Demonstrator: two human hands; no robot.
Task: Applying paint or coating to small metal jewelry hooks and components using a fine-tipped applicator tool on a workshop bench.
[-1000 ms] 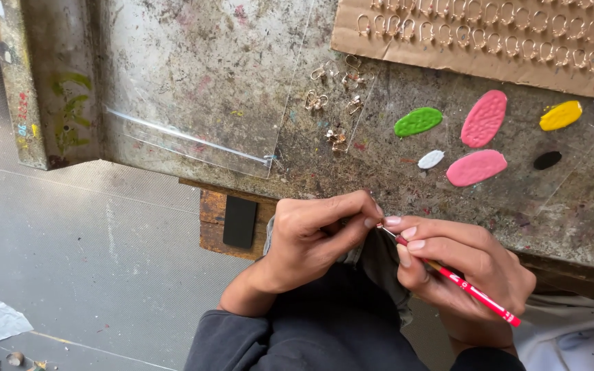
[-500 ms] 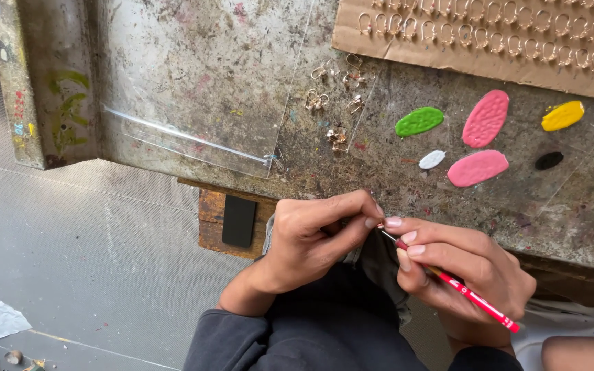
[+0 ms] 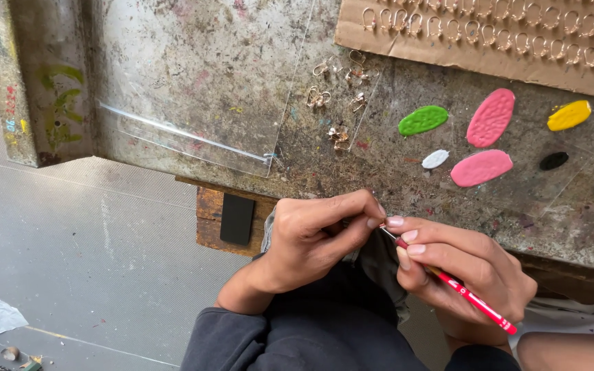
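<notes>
Head view: left hand (image 3: 311, 237) pinched shut on something too small to identify, held just below the workbench (image 3: 242, 89) edge. Right hand (image 3: 465, 271) grips a red-handled tool (image 3: 458, 288), tip meeting that pinch. Judged: fine detailing underway; steady tip control needed. Clay pieces (image 3: 482, 167) lie beyond the right hand.

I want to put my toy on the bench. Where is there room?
Bare room: the clear plastic sheet, left of the metal hooks. Crowded: the clay pieces at right and the cardboard above them.
</notes>
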